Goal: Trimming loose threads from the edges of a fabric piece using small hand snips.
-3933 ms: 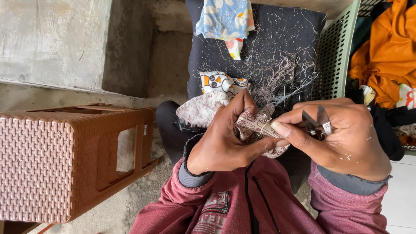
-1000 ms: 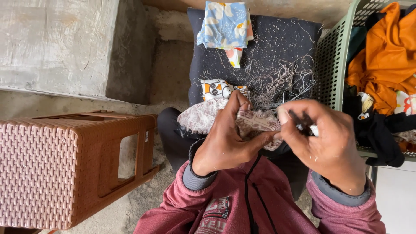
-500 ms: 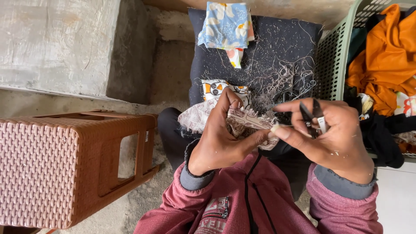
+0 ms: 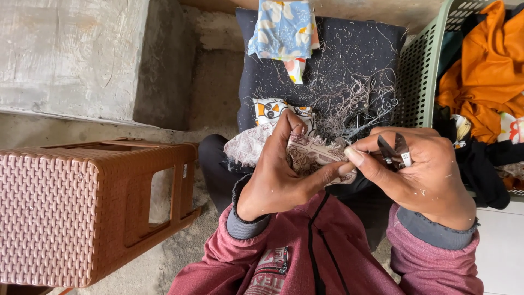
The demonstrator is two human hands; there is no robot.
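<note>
1. I am seeing the brown stool (image 4: 82, 213) lying tipped over, well left of my fingers.
2. My left hand (image 4: 278, 175) is pinching the patterned cloth (image 4: 305, 155), fingers closed on it; its long axis is running left to right, toward the other hand.
3. My right hand (image 4: 426, 169) is gripping small black snips (image 4: 396, 148), tips pointing away from me, beside the cloth's right end.
4. The green basket (image 4: 420, 71) is sitting beyond, right.
</note>
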